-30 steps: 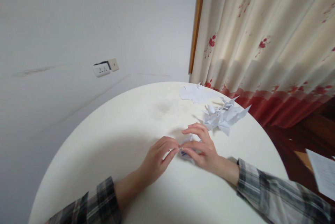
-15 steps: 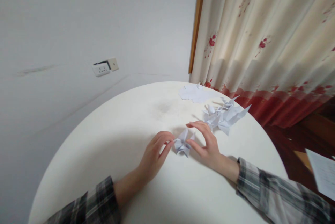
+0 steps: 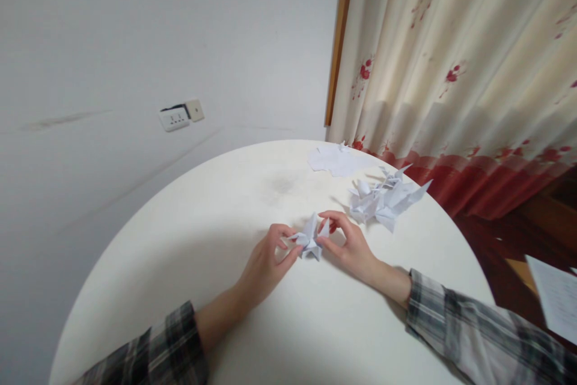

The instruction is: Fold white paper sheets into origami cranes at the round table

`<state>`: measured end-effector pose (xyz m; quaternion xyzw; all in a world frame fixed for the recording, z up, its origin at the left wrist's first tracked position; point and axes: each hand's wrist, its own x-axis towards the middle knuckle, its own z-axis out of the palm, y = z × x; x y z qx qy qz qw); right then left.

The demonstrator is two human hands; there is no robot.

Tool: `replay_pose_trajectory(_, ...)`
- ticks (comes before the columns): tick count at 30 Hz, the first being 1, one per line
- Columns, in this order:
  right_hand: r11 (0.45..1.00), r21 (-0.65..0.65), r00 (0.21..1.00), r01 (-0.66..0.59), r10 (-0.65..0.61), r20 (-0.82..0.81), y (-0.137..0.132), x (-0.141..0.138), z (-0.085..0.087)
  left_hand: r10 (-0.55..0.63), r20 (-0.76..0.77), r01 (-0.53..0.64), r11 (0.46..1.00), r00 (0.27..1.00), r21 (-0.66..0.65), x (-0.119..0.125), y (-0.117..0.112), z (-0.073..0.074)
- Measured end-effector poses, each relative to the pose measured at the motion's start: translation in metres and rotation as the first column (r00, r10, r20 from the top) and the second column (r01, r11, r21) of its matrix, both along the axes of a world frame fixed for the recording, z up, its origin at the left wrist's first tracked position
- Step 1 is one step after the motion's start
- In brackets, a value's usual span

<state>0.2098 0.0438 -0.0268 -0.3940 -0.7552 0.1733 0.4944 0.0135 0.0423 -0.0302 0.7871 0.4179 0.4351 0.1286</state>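
Note:
A small white folded paper crane [image 3: 310,241] is held between my two hands, just above or on the white round table [image 3: 193,211]. My left hand [image 3: 265,259] has its thumb and fingertips on the crane's left side. From the right, my right hand [image 3: 349,244] curls its thumb and fingers around the crane's other side, near an upright point. Parts of the paper are hidden behind the fingertips. Beyond my right hand lies a pile of white folded paper cranes [image 3: 383,199].
Flat white paper pieces [image 3: 338,160] lie at the table's far edge, with a tiny folded piece on top. Behind hangs a cream curtain [image 3: 428,72] with red flowers. A wall socket [image 3: 175,119] is at the left. Written sheets [image 3: 556,301] show at the lower right.
The right fingers have closed in on the crane, where they stood wider apart before. My left fingertips have shifted onto its side, and the crane is turned and slightly raised.

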Motion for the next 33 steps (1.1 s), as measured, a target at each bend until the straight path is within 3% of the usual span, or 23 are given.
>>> replay_pose_trajectory(3,1.0,-0.021,1.0,-0.023,0.022,-0.015,0.0,0.0,-0.001,0.006,0.001,-0.005,0.998,1.0,-0.058,0.001,0.003,0.002)
replay_pose_trajectory(7,0.999,-0.039,1.0,-0.021,0.02,-0.014,0.001,0.0,-0.001,-0.098,-0.127,0.088,0.993,0.987,-0.078,0.002,0.006,0.011)
replay_pose_trajectory(10,0.996,-0.078,0.999,-0.032,0.034,0.022,0.002,0.0,0.0,-0.101,-0.119,0.089,0.99,0.988,-0.107,0.001,0.007,0.013)
replay_pose_trajectory(19,0.983,-0.168,0.994,-0.074,0.087,0.072,0.008,0.006,0.0,-0.061,-0.043,0.051,0.979,0.997,-0.198,-0.008,0.019,0.003)
replay_pose_trajectory(28,0.951,-0.292,0.989,-0.102,0.129,0.074,0.011,0.01,0.009,-0.218,-0.025,0.205,0.947,0.976,-0.248,-0.019,0.035,-0.004)
replay_pose_trajectory(33,0.897,-0.402,0.982,-0.186,0.183,-0.046,0.017,0.018,-0.002,-0.273,-0.009,0.26,0.926,0.962,-0.272,-0.02,0.036,-0.005)
